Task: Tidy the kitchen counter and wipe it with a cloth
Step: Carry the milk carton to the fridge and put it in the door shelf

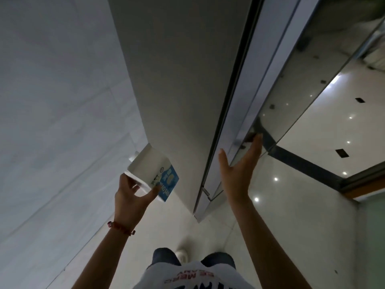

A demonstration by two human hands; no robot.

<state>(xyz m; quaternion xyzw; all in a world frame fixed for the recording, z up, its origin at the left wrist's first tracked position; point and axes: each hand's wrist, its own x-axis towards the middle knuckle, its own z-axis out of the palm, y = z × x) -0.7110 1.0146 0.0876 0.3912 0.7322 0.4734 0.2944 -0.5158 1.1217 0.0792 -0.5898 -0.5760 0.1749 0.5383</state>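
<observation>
I hold a white and blue milk carton point(154, 171) in my left hand point(130, 191), gripped at its lower end and tilted, its gabled top pointing away from me. It hovers beside the grey side panel point(177, 80) of a tall appliance or cabinet. My right hand point(239, 172) is open with fingers stretched out, palm turned toward the silver edge of a glossy dark door point(291, 90). Its fingertips lie at that edge; I cannot tell whether they touch it. No counter or cloth is in view.
A pale tiled wall point(52, 101) runs along the left. Light floor tiles point(177, 222) lie below me, with my shoe point(183, 254) on them. The glossy door surface reflects ceiling lights. A wooden strip point(364, 187) shows at the right.
</observation>
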